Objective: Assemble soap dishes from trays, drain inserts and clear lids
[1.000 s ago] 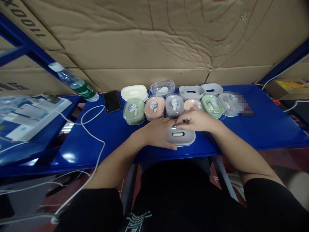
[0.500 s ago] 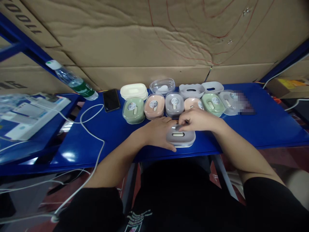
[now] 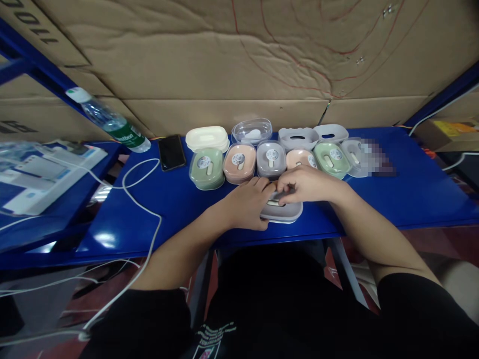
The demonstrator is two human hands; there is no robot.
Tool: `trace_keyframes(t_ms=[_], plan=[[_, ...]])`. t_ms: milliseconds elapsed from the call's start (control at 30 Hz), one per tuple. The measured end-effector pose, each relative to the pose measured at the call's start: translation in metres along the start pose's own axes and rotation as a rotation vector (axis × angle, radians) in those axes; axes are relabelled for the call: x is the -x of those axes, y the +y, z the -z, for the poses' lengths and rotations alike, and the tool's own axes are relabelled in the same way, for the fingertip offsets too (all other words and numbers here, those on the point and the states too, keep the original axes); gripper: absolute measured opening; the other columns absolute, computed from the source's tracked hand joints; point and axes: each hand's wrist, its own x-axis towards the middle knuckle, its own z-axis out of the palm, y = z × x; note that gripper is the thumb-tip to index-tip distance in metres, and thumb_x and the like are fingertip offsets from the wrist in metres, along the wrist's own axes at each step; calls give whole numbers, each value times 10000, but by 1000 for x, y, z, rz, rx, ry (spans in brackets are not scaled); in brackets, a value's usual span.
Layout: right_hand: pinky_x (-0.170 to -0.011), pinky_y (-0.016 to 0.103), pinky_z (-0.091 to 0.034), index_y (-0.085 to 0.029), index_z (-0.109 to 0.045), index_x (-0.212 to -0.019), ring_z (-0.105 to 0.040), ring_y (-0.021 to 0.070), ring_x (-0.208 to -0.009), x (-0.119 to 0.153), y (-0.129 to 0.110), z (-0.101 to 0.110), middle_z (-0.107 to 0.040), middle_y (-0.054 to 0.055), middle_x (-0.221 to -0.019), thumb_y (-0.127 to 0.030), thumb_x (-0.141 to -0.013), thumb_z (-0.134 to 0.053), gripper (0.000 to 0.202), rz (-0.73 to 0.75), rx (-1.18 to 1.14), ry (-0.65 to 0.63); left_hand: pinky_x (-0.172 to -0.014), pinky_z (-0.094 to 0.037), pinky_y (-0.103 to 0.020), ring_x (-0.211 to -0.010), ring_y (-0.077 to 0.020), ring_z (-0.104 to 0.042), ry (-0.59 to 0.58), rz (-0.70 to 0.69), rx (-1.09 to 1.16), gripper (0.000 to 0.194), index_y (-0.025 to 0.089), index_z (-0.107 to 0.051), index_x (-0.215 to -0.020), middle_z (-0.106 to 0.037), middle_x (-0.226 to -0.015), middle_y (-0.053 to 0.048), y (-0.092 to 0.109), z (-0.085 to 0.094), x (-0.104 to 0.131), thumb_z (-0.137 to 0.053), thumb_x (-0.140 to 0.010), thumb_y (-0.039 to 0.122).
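Observation:
A grey soap box (image 3: 286,213) lies near the table's front edge, under both hands. My left hand (image 3: 245,203) grips its left end, the thumb on the near side and bent fingers on the far side. My right hand (image 3: 305,184) is curled over its top, with the fingertips pinched near the pale piece (image 3: 275,203) in the slot. What those fingertips hold is hidden. Just behind stand lidded soap boxes in green (image 3: 207,169), pink (image 3: 239,164) and grey (image 3: 271,159). Another pink box (image 3: 300,157) is partly covered by my right hand.
Farther right are a green box (image 3: 331,160) and a grey one (image 3: 354,157). A cream tray (image 3: 207,138), a clear lid (image 3: 251,131) and grey trays (image 3: 297,138) line the back. A phone (image 3: 171,152), a bottle (image 3: 112,122) and a white cable (image 3: 159,229) lie left; cardboard (image 3: 187,60) walls the back.
My left fingers have bent more and closed in on the grey soap box's left end. The right fingertips now cover part of its slot. The camera view has shifted slightly.

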Motion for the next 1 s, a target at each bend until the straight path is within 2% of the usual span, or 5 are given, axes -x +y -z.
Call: trace_keyframes(t_ms=[233,400,633,1000], plan=[[-702,306,-407,-223,-792,-866,-691,167,-746,2,-1,2,-756,-12,-797,-418,-849,-910,228,-1,-11,24,-1087,-560,-530,-1230,-383,-647,31,-74,37,768,164,-529,-1460,-641,-1347,-180,-6,2,0,-807,-797,434],[-710,308,-401,-229,-798,-874,-687,168,-750,2,-2,3,-757,-13,-802,-416,-844,-908,219,-15,-6,17,-1093,-559,-544,-1265,-405,-643,18,-52,38,792,127,-525,-1486,-644,-1385,-213,-6,3,0,-806,-813,435],[-704,311,-385,-235,-810,-911,-673,166,-739,2,1,2,-752,-15,-799,-452,-854,-903,243,-8,-5,26,-1083,-562,-538,-1260,-396,-653,20,-33,28,785,153,-521,-1486,-648,-1384,-200,-8,2,1,-808,-814,442],[-717,306,-410,-235,-802,-928,-675,170,-762,0,-2,5,-745,-24,-797,-361,-822,-916,200,-69,5,-60,-1090,-560,-536,-1270,-401,-640,-23,-11,10,863,153,-502,-1511,-625,-1416,-208,-8,-1,-3,-858,-784,453]])
